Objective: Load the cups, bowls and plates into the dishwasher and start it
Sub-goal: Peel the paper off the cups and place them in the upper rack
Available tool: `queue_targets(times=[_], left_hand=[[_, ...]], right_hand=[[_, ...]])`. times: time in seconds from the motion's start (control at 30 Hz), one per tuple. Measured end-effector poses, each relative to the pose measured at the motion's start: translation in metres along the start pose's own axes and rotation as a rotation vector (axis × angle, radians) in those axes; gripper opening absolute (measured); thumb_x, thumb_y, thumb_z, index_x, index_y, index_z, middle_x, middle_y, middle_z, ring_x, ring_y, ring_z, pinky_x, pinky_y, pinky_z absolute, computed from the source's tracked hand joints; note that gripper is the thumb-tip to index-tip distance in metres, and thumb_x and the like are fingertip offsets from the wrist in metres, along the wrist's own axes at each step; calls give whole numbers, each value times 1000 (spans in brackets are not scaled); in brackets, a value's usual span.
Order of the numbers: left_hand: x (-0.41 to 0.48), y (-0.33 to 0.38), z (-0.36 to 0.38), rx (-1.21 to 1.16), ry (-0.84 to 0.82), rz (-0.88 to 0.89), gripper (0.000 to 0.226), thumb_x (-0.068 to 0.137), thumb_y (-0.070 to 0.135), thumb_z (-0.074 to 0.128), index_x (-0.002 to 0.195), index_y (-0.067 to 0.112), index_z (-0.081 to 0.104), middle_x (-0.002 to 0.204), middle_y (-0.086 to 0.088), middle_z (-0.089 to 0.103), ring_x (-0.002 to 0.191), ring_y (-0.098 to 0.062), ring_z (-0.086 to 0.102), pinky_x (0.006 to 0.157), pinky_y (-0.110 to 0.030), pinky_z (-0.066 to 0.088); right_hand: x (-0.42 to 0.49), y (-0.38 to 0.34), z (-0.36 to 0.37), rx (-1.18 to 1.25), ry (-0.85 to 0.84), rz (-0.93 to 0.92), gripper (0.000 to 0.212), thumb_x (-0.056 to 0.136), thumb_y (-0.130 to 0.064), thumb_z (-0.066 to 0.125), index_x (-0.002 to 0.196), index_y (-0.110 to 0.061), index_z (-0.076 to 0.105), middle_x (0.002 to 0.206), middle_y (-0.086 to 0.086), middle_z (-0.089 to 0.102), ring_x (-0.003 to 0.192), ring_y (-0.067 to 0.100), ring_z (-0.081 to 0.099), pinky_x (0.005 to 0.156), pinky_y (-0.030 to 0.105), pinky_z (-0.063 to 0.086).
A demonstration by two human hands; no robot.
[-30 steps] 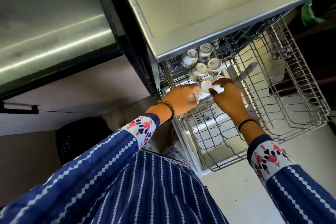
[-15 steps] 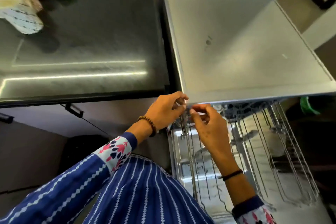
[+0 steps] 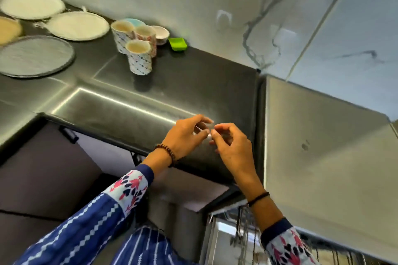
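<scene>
My left hand [image 3: 185,135] and my right hand [image 3: 230,146] are raised over the front edge of the dark countertop [image 3: 172,86], fingertips nearly touching. A pale blur sits between the fingertips, and I cannot tell whether anything is held. Three patterned cups [image 3: 139,56] stand together at the back of the counter, with a small white bowl [image 3: 161,33] beside them. Two white plates [image 3: 77,24], a grey plate [image 3: 35,55] and a tan plate [image 3: 7,29] lie at the far left. The dishwasher's steel top [image 3: 323,146] is to the right, and a bit of its wire rack [image 3: 243,232] shows below my right wrist.
A green silicone item [image 3: 177,44] lies against the marbled wall behind the cups. Grey cabinet fronts [image 3: 43,168] run under the counter. A light blue bowl [image 3: 131,21] peeks out behind the cups.
My view has swung up from the rack to the counter. Both hands have risen from the cups in the rack to above the counter edge.
</scene>
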State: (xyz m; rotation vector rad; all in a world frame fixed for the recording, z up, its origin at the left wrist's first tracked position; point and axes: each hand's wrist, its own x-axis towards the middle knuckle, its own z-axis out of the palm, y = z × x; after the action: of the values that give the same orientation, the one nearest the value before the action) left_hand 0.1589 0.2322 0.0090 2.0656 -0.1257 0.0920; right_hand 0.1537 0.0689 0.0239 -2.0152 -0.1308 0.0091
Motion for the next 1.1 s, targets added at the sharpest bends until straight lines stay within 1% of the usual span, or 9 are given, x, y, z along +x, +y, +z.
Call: queue_targets(times=[0.2, 0.4, 0.5, 0.57, 0.67, 0.73, 0.83, 0.9, 1.1], left_hand=[[44, -37, -75, 20, 89, -66, 27, 91, 22, 63, 118, 20, 62, 99, 6, 68, 91, -6, 64, 79, -17, 53], [89, -88, -146, 14, 188, -158, 26, 91, 20, 62, 116, 19, 63, 100, 3, 68, 92, -8, 63, 85, -28, 54], [108, -119, -173, 34, 345, -246, 28, 86, 16, 65, 114, 17, 64, 105, 2, 68, 96, -11, 63, 90, -32, 53], [123, -141, -188, 56, 430, -320, 43, 82, 18, 70, 123, 14, 56, 120, -3, 62, 110, -17, 59, 96, -32, 49], [142, -166, -202, -34, 367, -382, 81, 75, 23, 80, 142, 12, 36, 142, -6, 45, 128, -19, 45, 102, -27, 39], [156, -177, -207, -225, 296, -369, 94, 70, 20, 85, 146, 16, 30, 144, -2, 44, 130, -12, 43, 100, -20, 36], [171, -191, -211, -425, 273, -349, 90, 62, 8, 88, 137, 24, 39, 134, 3, 52, 124, -11, 49, 87, -8, 42], [177, -197, -214, -469, 275, -345, 85, 61, 0, 87, 132, 22, 45, 127, 4, 57, 120, -11, 54, 82, -6, 46], [175, -199, -216, -481, 230, -332, 84, 63, 9, 89, 133, 24, 45, 127, 11, 57, 113, 11, 52, 82, -3, 44]], right_hand=[[78, -40, 67, 11, -156, -35, 12, 95, -23, 67, 106, -20, 64, 99, -2, 71, 80, 9, 73, 70, 34, 63], [151, -68, 139, 53, -220, 12, 10, 95, -19, 65, 106, -18, 64, 98, 1, 71, 78, 10, 73, 67, 31, 62], [188, -72, 175, 55, -246, 49, 13, 93, -24, 67, 106, -22, 66, 100, -4, 72, 87, 8, 72, 79, 34, 61], [216, -70, 197, 62, -268, 103, 23, 90, -25, 72, 111, -22, 65, 109, -7, 70, 99, 6, 67, 92, 32, 56], [248, -67, 226, 167, -333, 204, 52, 86, -16, 77, 132, -17, 53, 129, -5, 60, 117, 9, 58, 102, 30, 49], [263, -63, 239, 256, -349, 244, 63, 82, -4, 77, 137, -13, 50, 129, -3, 58, 123, 12, 55, 99, 27, 49], [273, -57, 246, 306, -321, 263, 59, 77, 6, 76, 130, -13, 57, 124, 0, 66, 120, 14, 60, 93, 25, 53], [275, -52, 248, 341, -303, 271, 56, 77, 8, 74, 125, -15, 60, 121, 0, 69, 117, 12, 62, 97, 27, 52], [270, -43, 250, 341, -307, 224, 50, 84, 0, 73, 127, -23, 61, 125, -8, 67, 120, 1, 59, 105, 21, 43]])
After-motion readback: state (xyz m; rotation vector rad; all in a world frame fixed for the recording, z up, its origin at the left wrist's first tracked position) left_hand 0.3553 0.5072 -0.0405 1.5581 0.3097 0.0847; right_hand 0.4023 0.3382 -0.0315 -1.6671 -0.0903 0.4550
